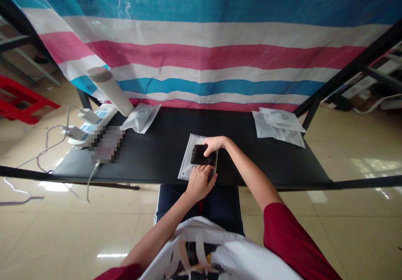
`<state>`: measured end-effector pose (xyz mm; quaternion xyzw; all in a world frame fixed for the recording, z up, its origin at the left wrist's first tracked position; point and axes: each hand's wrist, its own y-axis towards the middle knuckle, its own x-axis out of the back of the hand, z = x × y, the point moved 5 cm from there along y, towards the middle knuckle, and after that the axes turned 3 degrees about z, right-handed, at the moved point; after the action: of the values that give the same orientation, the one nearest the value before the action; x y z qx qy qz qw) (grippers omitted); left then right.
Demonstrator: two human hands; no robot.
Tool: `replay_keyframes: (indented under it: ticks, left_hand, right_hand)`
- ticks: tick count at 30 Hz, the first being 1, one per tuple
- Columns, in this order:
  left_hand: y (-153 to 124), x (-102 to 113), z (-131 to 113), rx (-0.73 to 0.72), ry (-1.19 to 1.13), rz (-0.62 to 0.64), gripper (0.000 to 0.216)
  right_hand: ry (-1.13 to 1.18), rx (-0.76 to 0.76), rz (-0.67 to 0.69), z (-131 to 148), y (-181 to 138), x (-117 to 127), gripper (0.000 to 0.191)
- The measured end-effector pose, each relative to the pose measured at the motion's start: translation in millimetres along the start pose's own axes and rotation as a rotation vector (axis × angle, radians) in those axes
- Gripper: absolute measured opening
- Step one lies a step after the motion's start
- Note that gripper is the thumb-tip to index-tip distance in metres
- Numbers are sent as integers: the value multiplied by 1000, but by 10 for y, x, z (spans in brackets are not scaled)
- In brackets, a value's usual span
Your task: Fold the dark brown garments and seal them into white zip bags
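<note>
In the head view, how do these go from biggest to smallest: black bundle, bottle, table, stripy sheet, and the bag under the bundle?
1. Stripy sheet
2. Table
3. Bottle and bag: too alike to rank, since the bag is partly covered
4. Black bundle, partly behind the right hand

The black bundle [197,156] looks like soft, crinkly cloth. The flat, cloudy white bag [186,163] is thin, smooth plastic. The long black tabletop [157,152] looks smooth and dull. The blue, white and pink striped sheet [201,58] seems like woven plastic (a bit shiny), and the square cream floor tiles [78,229] are glossy.
</note>
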<state>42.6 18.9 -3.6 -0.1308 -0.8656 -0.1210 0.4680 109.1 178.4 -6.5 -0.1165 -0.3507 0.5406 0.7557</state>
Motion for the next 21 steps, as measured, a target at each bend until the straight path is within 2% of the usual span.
replay_keyframes:
  ticks: [5,8,11,14,18,21]
  left_hand:
    - [92,23,24,95,76,19,37]
    - [115,-6,84,143,150,73,38]
    - [102,-4,159,184,220,101,34]
    - [86,44,212,161,257,114,29]
    - [87,150,264,84,241,123,22]
    - [113,260,305,61,175,82,13]
  right_hand:
    - [83,32,-145,-29,-180,-44,10]
    - [88,78,-323,-43,-359,-51,21]
    - [319,247,-374,-59,-545,-147,38]
    - [642,331,-429,-157,-679,-294,43]
    - [994,212,-589,-362,-719,-591,41]
    - [1132,131,-611,-417,-664,-863,47]
